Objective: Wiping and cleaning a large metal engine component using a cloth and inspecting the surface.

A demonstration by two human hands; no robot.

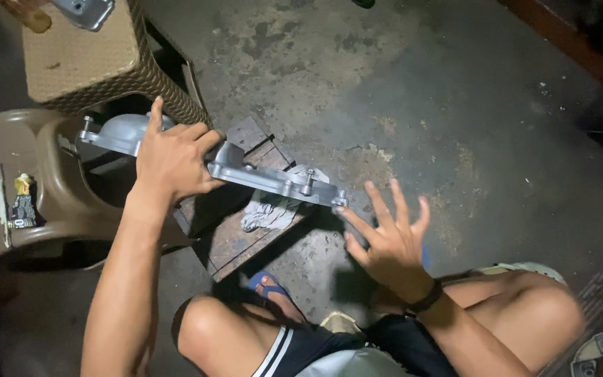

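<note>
The right hand (389, 241) hovers nearest, fingers spread wide and holding nothing, its fingertips just beside the end of a long grey metal casting (259, 174). The left hand (170, 159) grips that casting near its middle, holding it above a wooden block (235, 237) where a white rag (270, 211) lies. Beyond stand a brown plastic chair (43, 181) and a woven stool (99, 63).

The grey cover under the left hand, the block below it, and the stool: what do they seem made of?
Cover: likely cast metal, dull silver-grey, with bolt bosses. Block: worn wood, visible planks and stains. Stool: probably plastic, brown woven-look sides. The left hand grips the cover.
</note>
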